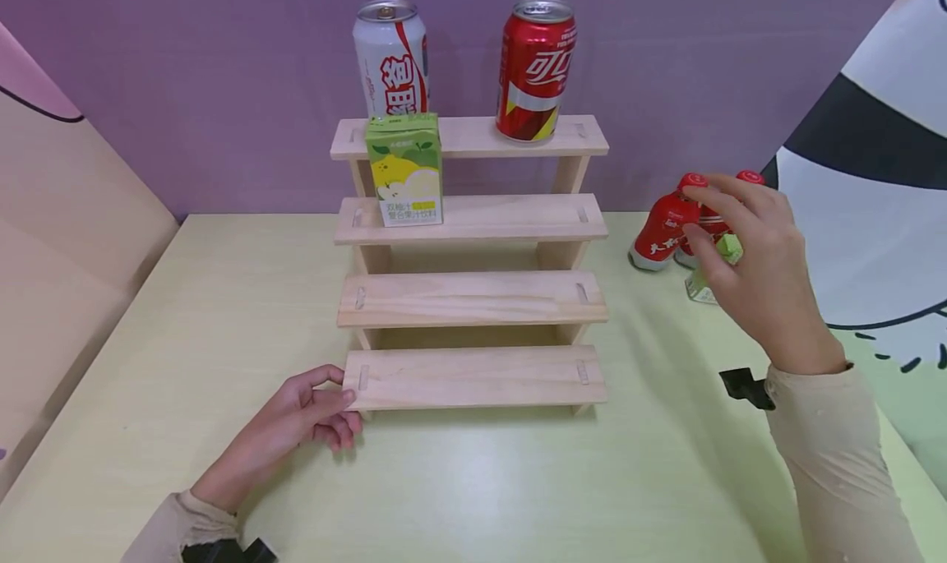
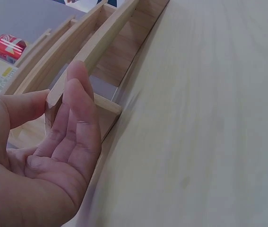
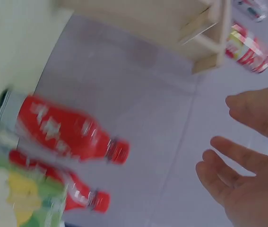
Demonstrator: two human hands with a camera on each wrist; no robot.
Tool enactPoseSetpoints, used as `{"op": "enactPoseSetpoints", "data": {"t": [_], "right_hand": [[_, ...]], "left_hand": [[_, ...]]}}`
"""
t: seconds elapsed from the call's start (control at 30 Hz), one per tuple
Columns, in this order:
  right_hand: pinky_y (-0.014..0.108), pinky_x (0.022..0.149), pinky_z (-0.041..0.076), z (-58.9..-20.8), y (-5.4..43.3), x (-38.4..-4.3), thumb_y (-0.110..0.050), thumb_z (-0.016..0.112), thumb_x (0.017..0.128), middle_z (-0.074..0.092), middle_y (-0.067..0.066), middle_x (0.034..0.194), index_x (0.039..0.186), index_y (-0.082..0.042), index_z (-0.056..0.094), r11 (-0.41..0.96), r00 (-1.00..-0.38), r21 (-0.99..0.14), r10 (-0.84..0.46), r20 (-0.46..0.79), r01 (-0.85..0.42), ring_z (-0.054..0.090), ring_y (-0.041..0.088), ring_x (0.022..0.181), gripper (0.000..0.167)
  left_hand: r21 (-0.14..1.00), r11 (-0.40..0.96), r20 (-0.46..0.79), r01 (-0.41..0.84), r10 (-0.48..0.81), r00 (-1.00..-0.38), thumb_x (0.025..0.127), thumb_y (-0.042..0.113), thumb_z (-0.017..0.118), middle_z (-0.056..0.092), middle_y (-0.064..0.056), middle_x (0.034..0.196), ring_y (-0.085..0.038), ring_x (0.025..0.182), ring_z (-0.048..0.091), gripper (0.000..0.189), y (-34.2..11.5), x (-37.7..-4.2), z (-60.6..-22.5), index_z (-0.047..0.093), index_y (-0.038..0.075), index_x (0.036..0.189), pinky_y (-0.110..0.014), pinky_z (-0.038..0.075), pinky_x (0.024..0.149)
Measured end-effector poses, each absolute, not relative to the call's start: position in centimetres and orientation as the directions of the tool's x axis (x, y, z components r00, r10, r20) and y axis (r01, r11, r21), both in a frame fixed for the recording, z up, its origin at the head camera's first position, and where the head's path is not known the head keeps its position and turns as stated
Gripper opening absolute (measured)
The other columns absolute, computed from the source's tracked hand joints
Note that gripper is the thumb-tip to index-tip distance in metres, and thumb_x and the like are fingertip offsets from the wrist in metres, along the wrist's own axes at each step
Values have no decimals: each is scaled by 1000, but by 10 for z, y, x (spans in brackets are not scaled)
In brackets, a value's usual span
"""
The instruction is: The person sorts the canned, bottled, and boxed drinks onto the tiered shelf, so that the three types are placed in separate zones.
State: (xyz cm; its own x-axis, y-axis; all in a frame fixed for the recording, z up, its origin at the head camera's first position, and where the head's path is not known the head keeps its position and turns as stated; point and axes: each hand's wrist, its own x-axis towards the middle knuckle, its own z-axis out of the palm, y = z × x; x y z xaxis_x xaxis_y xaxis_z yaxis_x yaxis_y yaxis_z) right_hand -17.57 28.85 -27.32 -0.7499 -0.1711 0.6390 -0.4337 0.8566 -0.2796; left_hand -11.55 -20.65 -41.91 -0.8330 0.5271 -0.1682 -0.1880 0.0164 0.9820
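Observation:
A stepped wooden rack (image 1: 473,378) stands in the middle of the table. My left hand (image 1: 311,407) holds the left end of its lowest board, the thumb on one face and the fingers across the edge, as the left wrist view shows. To the right, my right hand (image 1: 762,275) hovers with spread, slightly bent fingers and nothing between them. In the head view it overlaps two red bottles (image 1: 664,222) with red caps and a green juice box (image 1: 699,288), partly hiding them. The right wrist view shows a gap between fingers and bottles (image 3: 60,127).
On the top board are a white can (image 1: 388,62) and a red cola can (image 1: 536,70). A green-and-yellow juice box (image 1: 405,173) stands at the left of the board below. A purple backdrop (image 1: 251,94) rises behind the table (image 1: 473,497).

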Motion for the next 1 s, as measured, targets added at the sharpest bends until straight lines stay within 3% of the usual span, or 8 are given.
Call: {"op": "enactPoseSetpoints", "data": {"t": [0.53, 1.0], "right_hand": [[66, 105, 33, -294, 338, -193, -2, 65, 93, 50, 24, 141, 134, -1, 59, 901, -849, -337, -61, 525, -273, 36, 43, 134, 42], [69, 107, 28, -300, 359, -198, -7, 60, 97, 50, 29, 137, 131, 4, 59, 919, -897, -361, 17, 442, -160, 34, 48, 133, 36]], "left_hand": [[983, 34, -172, -181, 521, -836, 103, 17, 56, 71, -16, 83, -20, 68, 67, 21, -206, -113, -418, 46, 1, 112, -31, 57, 63], [985, 12, -152, -173, 535, -831, 103, 15, 55, 71, -15, 83, -20, 67, 67, 19, -206, -113, -418, 47, 1, 112, -31, 57, 62]]}}
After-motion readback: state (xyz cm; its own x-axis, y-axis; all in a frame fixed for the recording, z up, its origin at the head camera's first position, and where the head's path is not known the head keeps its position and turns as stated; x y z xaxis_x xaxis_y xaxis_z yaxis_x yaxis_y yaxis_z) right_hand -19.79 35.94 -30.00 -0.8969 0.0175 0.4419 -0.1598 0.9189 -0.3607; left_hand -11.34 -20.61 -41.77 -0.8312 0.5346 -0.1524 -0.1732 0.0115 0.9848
